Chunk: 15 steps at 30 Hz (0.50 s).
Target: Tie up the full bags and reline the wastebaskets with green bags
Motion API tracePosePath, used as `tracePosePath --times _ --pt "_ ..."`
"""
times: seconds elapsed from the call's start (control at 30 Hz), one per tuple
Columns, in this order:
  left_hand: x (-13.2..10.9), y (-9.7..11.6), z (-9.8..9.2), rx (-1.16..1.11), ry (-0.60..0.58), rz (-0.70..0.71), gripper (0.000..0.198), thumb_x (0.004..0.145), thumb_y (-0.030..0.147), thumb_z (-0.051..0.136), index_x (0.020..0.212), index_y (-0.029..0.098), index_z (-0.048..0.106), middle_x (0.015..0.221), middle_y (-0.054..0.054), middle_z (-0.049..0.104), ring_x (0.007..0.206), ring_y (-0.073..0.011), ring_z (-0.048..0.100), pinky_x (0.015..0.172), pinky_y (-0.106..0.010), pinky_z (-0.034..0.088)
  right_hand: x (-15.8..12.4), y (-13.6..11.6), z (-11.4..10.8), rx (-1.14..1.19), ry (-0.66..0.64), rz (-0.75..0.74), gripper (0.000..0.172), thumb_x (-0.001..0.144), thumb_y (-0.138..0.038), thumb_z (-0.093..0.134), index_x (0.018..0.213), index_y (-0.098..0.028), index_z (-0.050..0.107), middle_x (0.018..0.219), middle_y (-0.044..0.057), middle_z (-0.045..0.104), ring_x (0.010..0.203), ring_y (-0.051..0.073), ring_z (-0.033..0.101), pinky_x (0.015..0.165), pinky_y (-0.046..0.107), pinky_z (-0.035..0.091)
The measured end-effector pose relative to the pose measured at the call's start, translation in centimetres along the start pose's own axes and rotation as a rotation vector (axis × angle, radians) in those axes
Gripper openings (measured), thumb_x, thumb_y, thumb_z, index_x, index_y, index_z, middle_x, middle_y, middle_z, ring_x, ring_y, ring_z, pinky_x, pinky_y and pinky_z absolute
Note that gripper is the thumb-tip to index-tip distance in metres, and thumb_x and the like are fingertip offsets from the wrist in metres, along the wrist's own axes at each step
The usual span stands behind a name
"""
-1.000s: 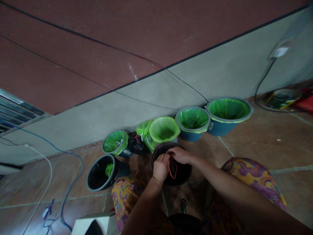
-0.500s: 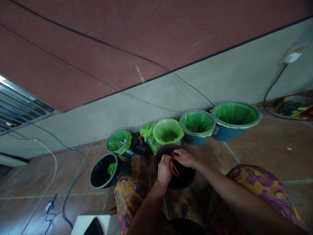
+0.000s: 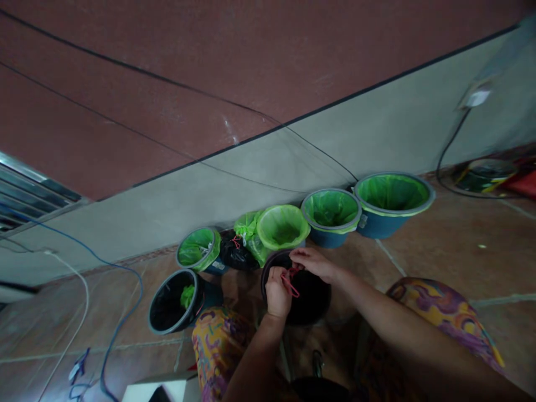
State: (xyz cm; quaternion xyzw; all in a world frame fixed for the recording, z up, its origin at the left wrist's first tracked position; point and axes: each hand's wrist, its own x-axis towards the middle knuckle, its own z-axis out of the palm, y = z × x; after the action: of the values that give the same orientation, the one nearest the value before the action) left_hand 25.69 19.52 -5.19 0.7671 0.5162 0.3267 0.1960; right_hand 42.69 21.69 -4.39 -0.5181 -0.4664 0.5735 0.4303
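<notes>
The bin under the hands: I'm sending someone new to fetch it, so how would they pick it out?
Green-lined bins stand along the pale wall. In front of the palest one, under the red cord between the left hand and right hand, sits a round bin. Its dark rim sets it apart: neighbouring rims are grey or covered in green.

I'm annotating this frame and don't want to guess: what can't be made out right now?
All in the head view:
Red cord: whether it is knotted; the left hand and right hand cover part of it.
Dark bin: its contents; deep shadow and the hands hide them.
Black shape on the white box: cut off by the bottom edge.
Red item: blurred and cut off by the right edge.
</notes>
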Motion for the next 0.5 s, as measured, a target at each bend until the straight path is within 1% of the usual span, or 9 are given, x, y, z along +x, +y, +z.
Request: tracePosePath --times 0.07,0.13,0.2,0.27,0.33,0.4,0.5 --pt "0.0 -0.1 0.0 -0.002 0.007 -0.001 0.014 0.091 0.012 0.051 0.085 0.019 0.062 0.086 -0.005 0.063 0.082 -0.0172 0.062 0.077 -0.029 0.047 -0.2 -0.2 -0.1 -0.121 0.011 -0.037 0.028 0.08 -0.04 0.066 0.096 -0.017 0.07 0.087 0.005 0.071 0.082 0.018 0.064 0.078 0.032 0.049" --pt "-0.1 -0.1 0.0 -0.002 0.011 -0.002 0.014 0.091 0.012 0.051 0.086 0.019 0.062 0.086 -0.005 0.064 0.081 -0.0174 0.062 0.077 -0.029 0.047 -0.2 -0.2 -0.1 -0.287 -0.068 -0.084 0.026 0.078 -0.038 0.069 0.094 -0.017 0.074 0.09 0.005 0.073 0.084 0.02 0.064 0.079 0.032 0.048" --pt "-0.1 0.0 -0.1 -0.007 0.011 0.001 0.014 0.091 0.012 0.051 0.086 0.019 0.063 0.085 -0.005 0.064 0.081 -0.0171 0.062 0.076 -0.028 0.047 0.0 0.1 -0.2 -0.441 -0.134 -0.083 0.019 0.081 -0.033 0.065 0.083 -0.016 0.075 0.081 0.005 0.073 0.077 0.018 0.063 0.073 0.029 0.045" --pt "-0.1 0.0 -0.2 -0.006 0.007 0.009 0.015 0.091 0.013 0.052 0.085 0.018 0.064 0.084 -0.004 0.064 0.079 -0.0166 0.062 0.075 -0.028 0.047 0.2 0.3 -0.4 -0.534 -0.112 -0.055 0.023 0.084 -0.031 0.06 0.074 -0.015 0.074 0.071 0.004 0.07 0.068 0.015 0.059 0.066 0.027 0.041" --pt "-0.1 0.0 -0.4 0.001 -0.004 0.023 0.015 0.092 0.014 0.053 0.083 0.018 0.065 0.082 -0.004 0.064 0.079 -0.0164 0.062 0.074 -0.027 0.046 0.2 0.4 -0.4 -0.541 -0.057 -0.04 0.028 0.086 -0.034 0.058 0.071 -0.015 0.072 0.066 0.002 0.066 0.064 0.014 0.056 0.061 0.025 0.038" --pt "0.0 0.0 -0.8 0.004 -0.013 0.035 0.016 0.091 0.015 0.054 0.081 0.018 0.066 0.081 -0.004 0.065 0.078 -0.0162 0.062 0.073 -0.027 0.046 0.1 0.2 -0.4 -0.484 -0.04 -0.024 0.033 0.088 -0.04 0.058 0.07 -0.015 0.07 0.064 0.001 0.064 0.062 0.013 0.054 0.059 0.025 0.036" --pt "0.2 -0.1 -1.3 0.0 -0.018 0.026 0.018 0.09 0.013 0.056 0.077 0.018 0.067 0.078 -0.003 0.064 0.075 -0.015 0.061 0.072 -0.025 0.045 -0.3 -0.2 -0.3 -0.365 -0.013 0.027 0.042 0.091 -0.047 0.054 0.068 -0.015 0.066 0.065 0.002 0.063 0.062 0.013 0.054 0.059 0.025 0.039"
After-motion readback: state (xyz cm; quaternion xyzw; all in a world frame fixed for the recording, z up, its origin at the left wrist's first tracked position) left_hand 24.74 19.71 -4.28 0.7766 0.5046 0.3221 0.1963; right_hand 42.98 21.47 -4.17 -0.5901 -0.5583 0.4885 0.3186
